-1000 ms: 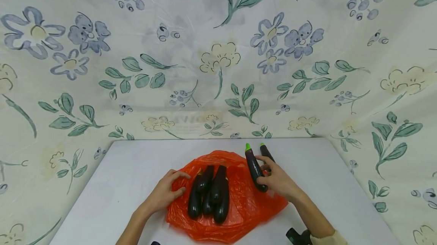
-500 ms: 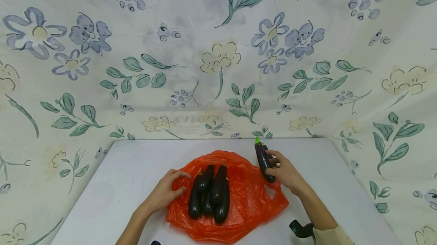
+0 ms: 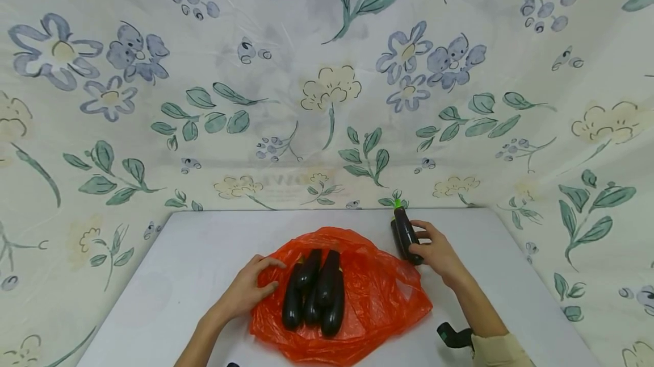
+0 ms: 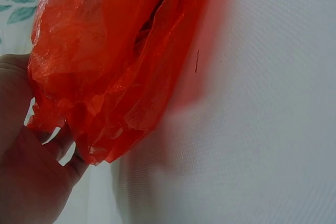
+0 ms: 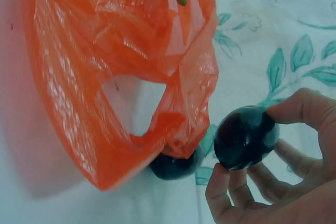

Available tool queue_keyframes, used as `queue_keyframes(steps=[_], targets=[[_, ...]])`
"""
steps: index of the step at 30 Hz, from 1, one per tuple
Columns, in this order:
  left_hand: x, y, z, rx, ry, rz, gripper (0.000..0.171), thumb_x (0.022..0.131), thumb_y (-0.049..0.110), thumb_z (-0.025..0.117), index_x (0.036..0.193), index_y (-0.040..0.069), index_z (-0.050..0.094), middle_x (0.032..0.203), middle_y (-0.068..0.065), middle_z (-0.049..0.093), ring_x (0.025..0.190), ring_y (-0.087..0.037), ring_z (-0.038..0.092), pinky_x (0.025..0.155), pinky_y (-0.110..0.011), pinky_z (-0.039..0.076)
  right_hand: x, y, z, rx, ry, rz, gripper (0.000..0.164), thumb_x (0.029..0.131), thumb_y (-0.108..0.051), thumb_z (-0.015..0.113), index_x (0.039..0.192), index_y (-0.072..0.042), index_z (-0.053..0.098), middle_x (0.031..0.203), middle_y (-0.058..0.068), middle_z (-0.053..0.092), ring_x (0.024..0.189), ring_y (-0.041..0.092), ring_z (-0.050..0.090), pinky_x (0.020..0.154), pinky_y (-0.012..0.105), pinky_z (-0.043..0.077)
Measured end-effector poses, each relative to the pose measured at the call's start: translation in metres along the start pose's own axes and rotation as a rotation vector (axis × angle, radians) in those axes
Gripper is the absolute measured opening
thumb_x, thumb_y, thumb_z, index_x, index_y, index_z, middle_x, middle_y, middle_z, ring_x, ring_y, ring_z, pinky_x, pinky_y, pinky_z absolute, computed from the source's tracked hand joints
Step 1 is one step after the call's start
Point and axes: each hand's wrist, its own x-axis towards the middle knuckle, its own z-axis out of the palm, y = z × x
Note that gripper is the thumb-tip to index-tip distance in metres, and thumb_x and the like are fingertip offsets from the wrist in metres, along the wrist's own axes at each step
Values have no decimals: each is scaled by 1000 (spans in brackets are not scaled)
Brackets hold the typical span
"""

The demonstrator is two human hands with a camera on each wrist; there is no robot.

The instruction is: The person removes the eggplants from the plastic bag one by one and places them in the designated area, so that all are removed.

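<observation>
My right hand [image 3: 436, 250] grips a dark, glossy eggplant [image 3: 406, 232] with a bright green stem, fingers and thumb around its blunt end. A second eggplant [image 5: 176, 168] is partly hidden behind the bag's handle in the right wrist view; in the head view it lies just left of the held one. Several eggplants [image 3: 313, 293] lie together in an open red plastic bag [image 3: 370, 299]. At the bag's left side, my left hand [image 3: 249, 287] holds its edge, thumb and fingers apart; the left wrist view shows the fingers partly behind the plastic.
The bag sits mid-table on a white tabletop [image 3: 168, 276]. Its handle loop [image 5: 100, 156] faces the right hand. A floral cloth [image 3: 286, 128] rises behind the table's far edge. A black device [image 3: 455, 336] is on the right wrist.
My right hand has carried the eggplant right and away from me, off the bag to beside the second eggplant. The left hand and the eggplants in the bag stay put.
</observation>
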Motion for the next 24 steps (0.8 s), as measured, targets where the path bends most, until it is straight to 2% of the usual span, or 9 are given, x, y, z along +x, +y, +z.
queue_keyframes(steps=[7,17,24], targets=[[-1,-2,0,-6,-4,4,34,89,6,74,116,24,66,111,-2,54,109,-24,54,102,-54,49,7,6,-7,9,22,28,59,94,-15,62,149,-9,40,144,27,48,115,38,60,92,48,57],[-2,-2,0,-11,-1,-6,34,88,6,74,116,24,66,111,-2,54,108,-23,54,101,-54,50,16,24,-16,-13,72,65,52,97,-15,59,145,-6,44,144,29,48,114,37,61,95,46,55],[-2,-2,-1,-2,7,-9,33,88,7,74,115,24,66,110,-1,54,107,-23,54,101,-54,50,21,32,-20,-40,77,64,49,97,-14,58,144,-3,45,144,31,48,116,38,60,95,47,54]])
